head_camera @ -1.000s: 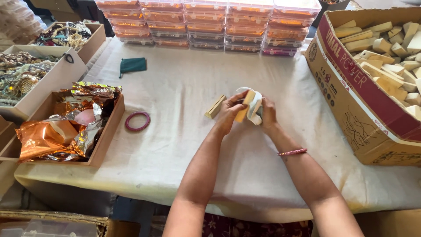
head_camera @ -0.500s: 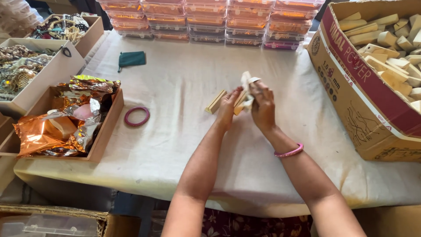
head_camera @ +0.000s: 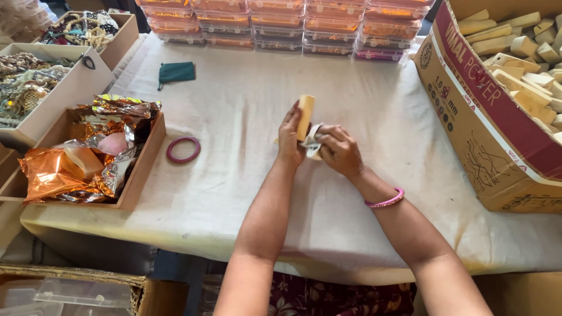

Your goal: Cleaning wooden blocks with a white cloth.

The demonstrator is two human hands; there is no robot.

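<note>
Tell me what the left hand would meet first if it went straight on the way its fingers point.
Probably the stacked clear boxes at the table's far edge; the left hand, holding the tan block upright, points away over bare cloth. Depth is unclear.

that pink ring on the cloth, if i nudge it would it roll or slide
The ring lies flat on the cloth, so a nudge would probably slide it, not roll it. It keeps a clean round outline, so it is likely stiff. The cloth looks matte and might drag on it a little.
</note>
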